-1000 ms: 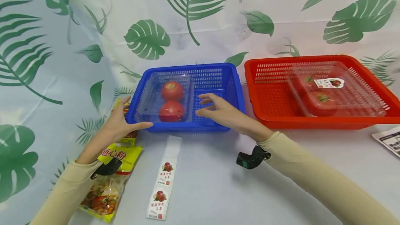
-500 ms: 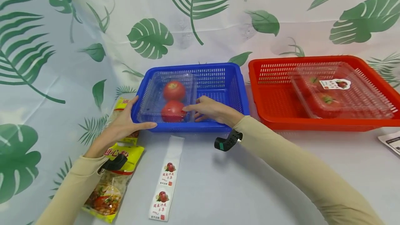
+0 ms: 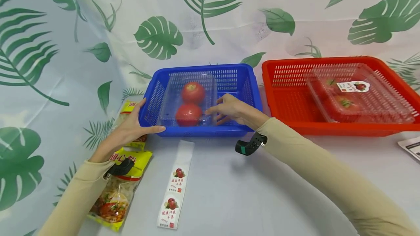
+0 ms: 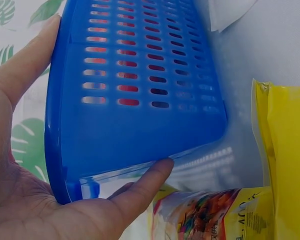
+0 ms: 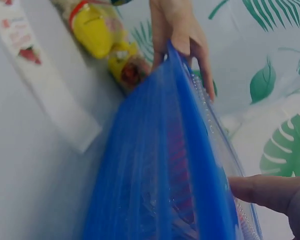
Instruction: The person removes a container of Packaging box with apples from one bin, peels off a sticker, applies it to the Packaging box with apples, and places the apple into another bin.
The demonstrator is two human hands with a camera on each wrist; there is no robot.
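Observation:
A blue basket (image 3: 203, 132) with slotted walls holds a clear plastic box (image 3: 170, 99). Two red fruits that look like apples (image 3: 193, 93) show through its lid. My left hand (image 3: 130, 128) grips the basket's near left corner, its thumb lying along the front rim. In the left wrist view, a finger reaches past the corner of the slotted wall (image 4: 140, 127). My right hand (image 3: 233, 110) is inside the basket, holding the box by its right edge, with the thumb on the near part. Most of its other fingertips are hidden.
At right, a red basket (image 3: 328, 128) contains another clear box (image 3: 384, 108) with red fruits and a label. Yellow food bags (image 3: 113, 199) lie at left. A white strip of apple stickers (image 3: 175, 192) lies in front of the blue basket. Printed paper (image 3: 411, 146) lies far right.
My right hand has reached the box's right edge, and the box has slid right inside the blue basket. My left hand stays at the basket's corner.

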